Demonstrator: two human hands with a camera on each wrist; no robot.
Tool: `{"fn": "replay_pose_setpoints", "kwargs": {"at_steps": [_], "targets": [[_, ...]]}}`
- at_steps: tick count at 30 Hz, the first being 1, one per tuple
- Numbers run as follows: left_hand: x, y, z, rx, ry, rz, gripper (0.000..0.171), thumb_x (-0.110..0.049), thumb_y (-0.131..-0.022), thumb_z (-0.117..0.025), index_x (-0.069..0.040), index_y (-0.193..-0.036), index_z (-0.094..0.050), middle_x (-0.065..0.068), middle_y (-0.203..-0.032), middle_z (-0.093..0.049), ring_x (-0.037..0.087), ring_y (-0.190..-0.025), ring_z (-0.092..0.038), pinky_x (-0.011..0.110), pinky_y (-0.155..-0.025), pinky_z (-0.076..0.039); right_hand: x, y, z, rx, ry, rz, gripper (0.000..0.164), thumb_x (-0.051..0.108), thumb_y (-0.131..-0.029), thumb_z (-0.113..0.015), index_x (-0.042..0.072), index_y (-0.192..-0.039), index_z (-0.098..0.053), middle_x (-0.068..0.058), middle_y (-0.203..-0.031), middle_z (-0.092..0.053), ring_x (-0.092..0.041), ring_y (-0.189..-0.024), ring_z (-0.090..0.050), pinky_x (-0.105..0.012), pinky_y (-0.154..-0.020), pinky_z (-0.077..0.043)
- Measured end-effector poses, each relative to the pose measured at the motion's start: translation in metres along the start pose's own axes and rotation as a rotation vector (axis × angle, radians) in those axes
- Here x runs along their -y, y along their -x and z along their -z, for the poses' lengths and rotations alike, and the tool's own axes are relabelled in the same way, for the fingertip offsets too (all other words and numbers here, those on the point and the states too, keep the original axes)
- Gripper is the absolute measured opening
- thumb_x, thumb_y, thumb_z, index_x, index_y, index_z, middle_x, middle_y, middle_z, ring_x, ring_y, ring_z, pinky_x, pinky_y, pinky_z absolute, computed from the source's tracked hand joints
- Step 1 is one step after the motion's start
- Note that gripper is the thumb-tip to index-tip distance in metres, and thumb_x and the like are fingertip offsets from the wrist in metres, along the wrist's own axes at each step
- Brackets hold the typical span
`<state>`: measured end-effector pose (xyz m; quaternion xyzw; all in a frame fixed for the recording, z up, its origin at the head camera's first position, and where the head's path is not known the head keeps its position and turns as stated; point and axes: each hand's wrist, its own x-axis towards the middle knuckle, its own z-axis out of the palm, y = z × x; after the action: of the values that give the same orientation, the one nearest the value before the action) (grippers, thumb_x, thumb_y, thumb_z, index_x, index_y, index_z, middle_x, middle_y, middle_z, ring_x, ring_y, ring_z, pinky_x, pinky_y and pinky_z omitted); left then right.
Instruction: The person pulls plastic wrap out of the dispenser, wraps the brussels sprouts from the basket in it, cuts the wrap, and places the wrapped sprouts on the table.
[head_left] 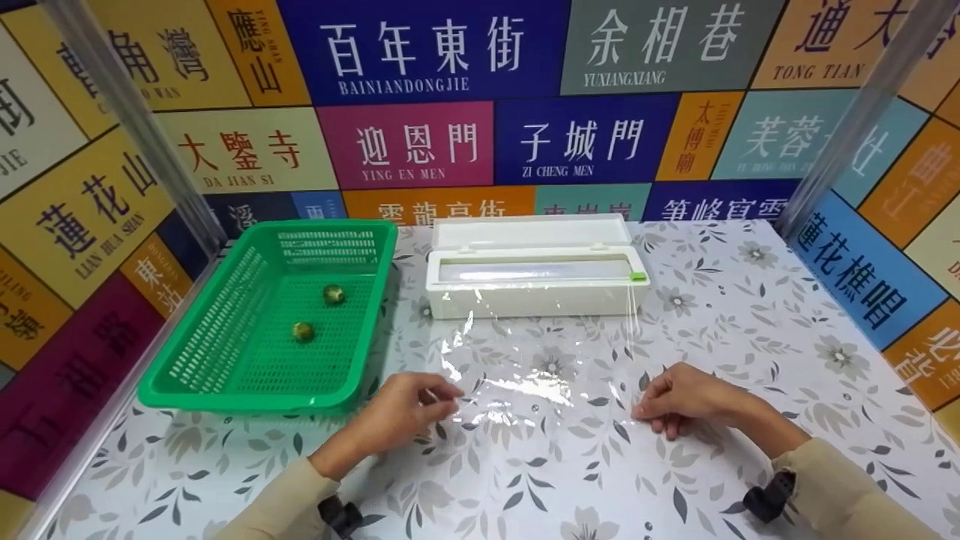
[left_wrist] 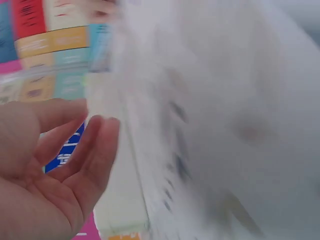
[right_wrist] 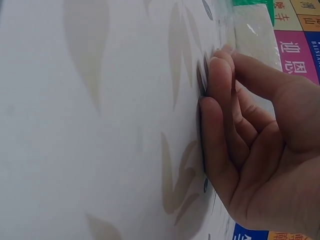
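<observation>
Clear film [head_left: 541,388] is extending from a white box [head_left: 536,300] near the desk's [head_left: 559,487] far edge. The right hand [head_left: 679,397] is pinching the film's near right corner; the left hand [head_left: 401,409] is curving beside its left edge, thumb and fingers narrowly parted, and I cannot tell whether it is gripping. A green basket [head_left: 247,401] is standing toward the desk's far left corner.

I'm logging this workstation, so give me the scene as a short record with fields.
Container: green basket, two small round items inside
Dispenser: white box, lid raised
Wrap: clear film, reaching from the box toward the hands
Left hand: fingertips apart, near the film's left edge
Right hand: fingertips together at the film's right edge
Surface: flower-patterned tabletop
</observation>
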<state>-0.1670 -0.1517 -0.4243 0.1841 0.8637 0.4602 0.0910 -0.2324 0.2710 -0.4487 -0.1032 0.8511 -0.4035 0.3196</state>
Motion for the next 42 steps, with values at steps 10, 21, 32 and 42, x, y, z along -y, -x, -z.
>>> {"fn": "replay_pose_setpoints", "kwargs": {"at_steps": [10,21,32,42], "targets": [[-0.041,-0.002,0.049,-0.193,0.191,0.079,0.030,-0.012,-0.092,-0.070,-0.003,-0.121,-0.068,0.018,-0.110,-0.072,0.016,-0.082,-0.068,0.030,-0.067,-0.061,0.000,0.001,0.001,0.010,0.017,-0.011,0.029,0.031,-0.088,-0.077,0.002,-0.087,-0.072,0.002,-0.063,-0.069,-0.007,-0.051,-0.063,-0.019,-0.048,-0.051],[-0.040,-0.020,0.108,-0.399,0.212,-0.021,0.034,-0.010,-0.093,-0.070,-0.002,-0.125,-0.066,0.020,-0.121,-0.068,0.010,-0.083,-0.071,0.029,-0.068,-0.062,-0.002,-0.002,0.002,0.006,0.019,-0.016,0.027,0.030,-0.088,-0.077,0.003,-0.088,-0.073,0.001,-0.064,-0.070,-0.007,-0.050,-0.063,-0.019,-0.048,-0.052],[-0.024,-0.049,0.153,-0.462,0.218,-0.043,0.047,-0.027,-0.095,-0.070,-0.006,-0.136,-0.060,0.010,-0.124,-0.064,0.007,-0.097,-0.069,0.027,-0.076,-0.062,-0.003,0.001,0.001,0.011,-0.013,-0.008,0.026,0.028,-0.089,-0.076,0.002,-0.090,-0.073,0.002,-0.064,-0.069,-0.006,-0.050,-0.062,-0.019,-0.047,-0.051],[0.000,-0.070,0.192,-0.527,0.257,0.007,0.050,-0.027,-0.096,-0.069,-0.008,-0.141,-0.056,-0.007,-0.113,-0.063,0.007,-0.095,-0.068,0.027,-0.075,-0.062,-0.004,0.001,0.000,0.000,-0.027,-0.027,0.026,0.028,-0.088,-0.077,0.003,-0.090,-0.072,0.000,-0.065,-0.070,-0.007,-0.051,-0.063,-0.019,-0.048,-0.052]]}}
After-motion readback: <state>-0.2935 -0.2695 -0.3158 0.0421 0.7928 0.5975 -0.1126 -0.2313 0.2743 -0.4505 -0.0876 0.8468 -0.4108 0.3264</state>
